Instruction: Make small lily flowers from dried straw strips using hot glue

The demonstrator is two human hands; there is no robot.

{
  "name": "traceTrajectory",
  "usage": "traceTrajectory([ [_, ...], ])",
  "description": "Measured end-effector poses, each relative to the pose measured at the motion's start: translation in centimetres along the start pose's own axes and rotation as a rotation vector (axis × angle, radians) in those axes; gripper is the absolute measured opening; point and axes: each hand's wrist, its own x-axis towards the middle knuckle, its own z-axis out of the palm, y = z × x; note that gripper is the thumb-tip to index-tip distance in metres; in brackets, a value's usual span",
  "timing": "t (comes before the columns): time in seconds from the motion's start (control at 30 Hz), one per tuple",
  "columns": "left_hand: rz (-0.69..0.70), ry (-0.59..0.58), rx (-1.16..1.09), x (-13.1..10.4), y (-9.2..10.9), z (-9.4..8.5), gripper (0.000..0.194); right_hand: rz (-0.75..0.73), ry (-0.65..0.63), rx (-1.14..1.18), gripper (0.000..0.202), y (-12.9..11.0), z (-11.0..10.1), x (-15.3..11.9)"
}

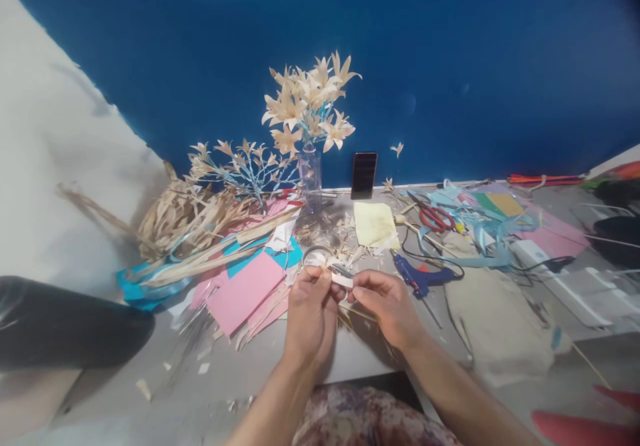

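Both of my hands meet near the middle of the cluttered table. My left hand point(314, 306) is closed on a small pale strip point(342, 279), which stretches from its fingertips toward the other hand. The thumb and fingers of my right hand point(385, 303) pinch the right end of that strip. Just beyond my left fingers lies a ring-shaped roll point(317, 255). Pale husk scraps are scattered behind the hands. A blue glue gun point(423, 276) rests to the right of my right hand.
Behind stand a clear vase point(310, 176) of pale flowers and a dark phone point(364, 175). Pink sheets point(247, 289) and dried husks point(175, 223) lie left. Red-handled scissors point(436, 219), a yellow sheet point(376, 225), ribbons and a beige cloth point(500, 319) are right. A black cylinder point(70, 323) is far left.
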Motion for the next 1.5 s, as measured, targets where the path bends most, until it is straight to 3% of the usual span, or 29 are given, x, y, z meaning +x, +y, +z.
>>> traceTrajectory([
  [0.13,-0.007,0.003,0.021,-0.1,0.2,0.0,0.029,0.034,0.03,-0.038,0.015,-0.1,0.0,0.1],
  [0.4,0.058,0.04,0.194,-0.5,0.3,0.1,0.024,-0.068,0.031,-0.217,0.01,-1.7,0.9,0.0],
  [0.57,0.059,0.042,0.164,0.0,0.2,-0.2,0.025,-0.106,0.076,-0.32,0.016,-1.7,1.0,-0.1],
  [0.77,0.204,0.147,0.275,-0.4,0.4,-1.4,0.024,-0.166,0.199,-0.481,0.017,-1.0,0.8,-0.1],
  [0.9,0.213,0.096,0.455,-1.3,0.0,-1.6,0.02,-0.283,0.189,-0.627,0.016,-1.0,1.1,-0.3],
  [1.03,0.164,0.061,0.42,-1.1,-0.5,-1.7,0.019,-0.369,0.133,-0.696,0.019,-1.5,1.2,-0.4],
  [1.2,0.092,0.02,0.34,-0.7,-0.6,-2.1,0.021,-0.334,0.104,-0.646,0.019,-1.8,1.0,-0.4],
  [1.5,0.22,-0.019,0.467,-1.6,0.0,-2.0,0.021,-0.28,0.112,-0.684,0.016,-2.1,0.6,-0.3],
])
